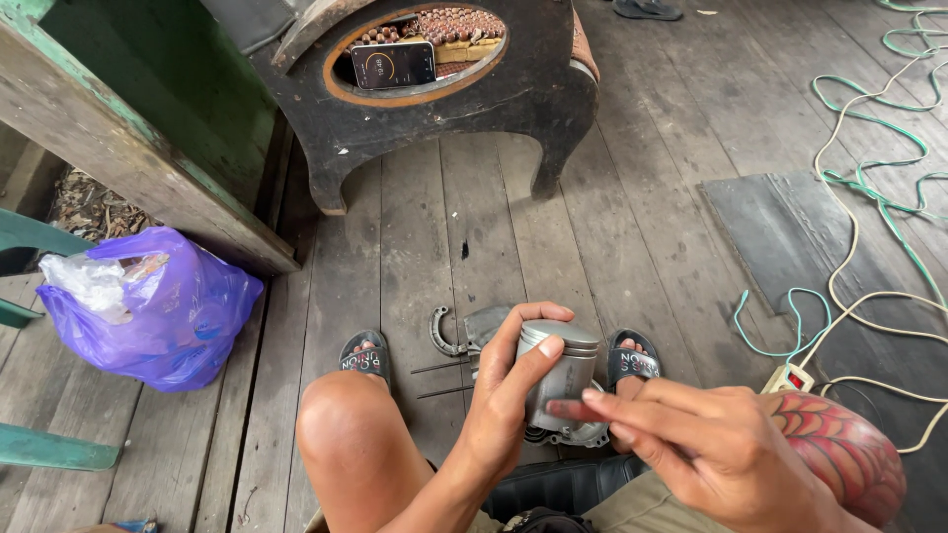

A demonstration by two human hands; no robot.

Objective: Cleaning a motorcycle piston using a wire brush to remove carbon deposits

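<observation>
My left hand (504, 390) grips a grey metal piston (565, 367), held upright between my knees, thumb on its top rim and fingers round its side. My right hand (691, 444) comes in from the right with its fingers stretched out; the fingertips rest on the piston's lower skirt. A tattoo covers my right forearm. Below the piston, part of a metal engine part (578, 434) shows. On the floor behind the piston lie a curved metal piece (444, 334) and two thin rods (441, 380).
A dark wooden stool (553, 94) stands ahead, with a phone (393, 64) propped in its round opening. A purple plastic bag (163, 306) sits at left by a green plank. Green and white cables (869, 247), a power strip (787, 378) and a dark mat (790, 232) lie at right.
</observation>
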